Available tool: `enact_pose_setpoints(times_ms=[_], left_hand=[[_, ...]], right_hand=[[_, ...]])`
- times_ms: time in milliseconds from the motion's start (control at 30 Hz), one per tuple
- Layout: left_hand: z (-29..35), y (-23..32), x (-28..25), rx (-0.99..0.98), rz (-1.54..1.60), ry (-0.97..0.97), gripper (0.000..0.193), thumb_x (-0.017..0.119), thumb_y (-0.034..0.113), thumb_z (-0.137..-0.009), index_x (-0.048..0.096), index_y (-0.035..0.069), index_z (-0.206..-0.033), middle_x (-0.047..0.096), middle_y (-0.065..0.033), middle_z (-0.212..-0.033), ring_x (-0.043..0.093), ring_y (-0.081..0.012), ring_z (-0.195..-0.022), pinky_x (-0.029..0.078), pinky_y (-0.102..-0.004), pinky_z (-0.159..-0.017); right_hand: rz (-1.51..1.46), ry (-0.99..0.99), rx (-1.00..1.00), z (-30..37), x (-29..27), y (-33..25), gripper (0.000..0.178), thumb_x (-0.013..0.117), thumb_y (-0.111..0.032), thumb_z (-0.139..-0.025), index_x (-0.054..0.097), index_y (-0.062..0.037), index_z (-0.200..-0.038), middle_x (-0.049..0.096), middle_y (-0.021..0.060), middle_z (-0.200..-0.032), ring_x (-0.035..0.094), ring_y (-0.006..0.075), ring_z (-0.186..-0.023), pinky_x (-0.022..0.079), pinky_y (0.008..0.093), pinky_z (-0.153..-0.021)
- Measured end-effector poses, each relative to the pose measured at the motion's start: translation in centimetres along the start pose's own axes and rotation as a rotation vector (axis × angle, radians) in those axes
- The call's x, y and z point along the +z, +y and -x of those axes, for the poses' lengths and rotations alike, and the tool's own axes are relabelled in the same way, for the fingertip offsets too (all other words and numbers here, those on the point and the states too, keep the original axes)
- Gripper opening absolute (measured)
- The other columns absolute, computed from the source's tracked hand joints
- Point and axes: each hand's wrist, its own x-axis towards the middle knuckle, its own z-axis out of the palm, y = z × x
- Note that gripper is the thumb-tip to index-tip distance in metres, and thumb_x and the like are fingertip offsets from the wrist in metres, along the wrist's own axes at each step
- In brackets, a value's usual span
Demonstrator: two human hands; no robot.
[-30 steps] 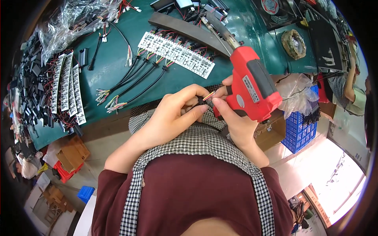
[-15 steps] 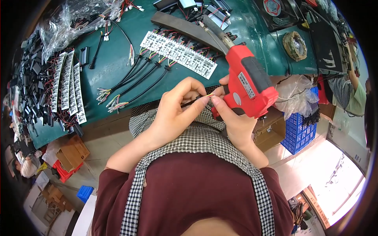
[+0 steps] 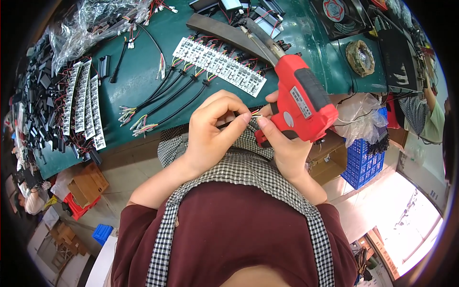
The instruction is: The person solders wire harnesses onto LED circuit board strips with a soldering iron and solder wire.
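My left hand (image 3: pixel 210 131) is closed in a pinch on a black cable, mostly hidden behind the fingers. Thin coloured wire ends (image 3: pixel 256 114) stick out from this cable between my two hands. In my right hand (image 3: pixel 289 155) is a red soldering gun (image 3: pixel 302 95), its metal tip pointing up and to the left. My right thumb and a finger also close at the wire ends. Just beyond my hands lies a white circuit board panel (image 3: pixel 219 66), with several black cables (image 3: pixel 174 103) running from its near edge toward the left.
A dark bar (image 3: pixel 227 34) lies behind the panel. Narrow board strips (image 3: pixel 86 103) and a heap of black parts (image 3: pixel 40 100) cover the left side. A solder roll (image 3: pixel 360 58) and a fan (image 3: pixel 337 14) sit at the right. A blue crate (image 3: pixel 363 162) stands below the table edge.
My left hand has turned slightly and shifted a little up and left, with less of the black cable showing. The soldering gun has hardly moved.
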Motion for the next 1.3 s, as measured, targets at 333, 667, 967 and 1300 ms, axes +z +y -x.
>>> enact_pose_setpoints(times_ms=[333,667,967,1300], left_hand=[[0.0,0.9,0.4,-0.254,0.161,-0.024,0.005,0.060,-0.002,-0.083,0.058,-0.003,-0.087,0.059,-0.0036,-0.073,0.054,-0.0049,-0.063,0.044,-0.0196,-0.056],[0.1,0.8,0.6,-0.205,0.213,0.069,0.006,0.059,-0.004,-0.082,0.056,-0.003,-0.086,0.053,-0.0043,-0.084,0.050,-0.0035,-0.064,0.041,-0.0181,-0.054],[-0.2,0.9,0.2,-0.082,0.132,0.063,0.008,0.055,-0.009,-0.081,0.056,-0.003,-0.087,0.049,-0.0047,-0.096,0.049,-0.0050,-0.076,0.039,-0.0156,-0.062],[-1.7,2.2,-3.2,-0.026,-0.029,0.409,0.005,0.059,-0.007,-0.077,0.057,-0.005,-0.081,0.051,-0.0045,-0.088,0.052,-0.0042,-0.071,0.044,-0.0170,-0.058]], right_hand=[[-0.045,-0.013,-0.047,-0.3,0.1,0.2,0.034,0.059,0.005,-0.083,0.047,-0.0002,-0.114,0.057,0.0035,-0.089,0.056,0.0073,-0.083,0.046,0.0209,-0.071],[-0.105,-0.049,0.056,-0.8,0.4,0.0,0.033,0.057,0.005,-0.083,0.048,-0.0011,-0.115,0.057,0.0020,-0.085,0.053,0.0036,-0.070,0.043,0.0182,-0.058],[0.004,-0.050,-0.034,-1.2,0.7,0.0,0.032,0.059,0.003,-0.084,0.049,-0.0003,-0.114,0.058,0.0017,-0.085,0.053,0.0045,-0.072,0.044,0.0190,-0.062],[0.045,-0.177,-0.017,2.0,-4.3,0.2,0.045,0.049,-0.008,-0.074,0.044,0.0102,-0.115,0.055,0.0185,-0.101,0.053,0.0159,-0.054,0.044,0.0281,-0.052]])
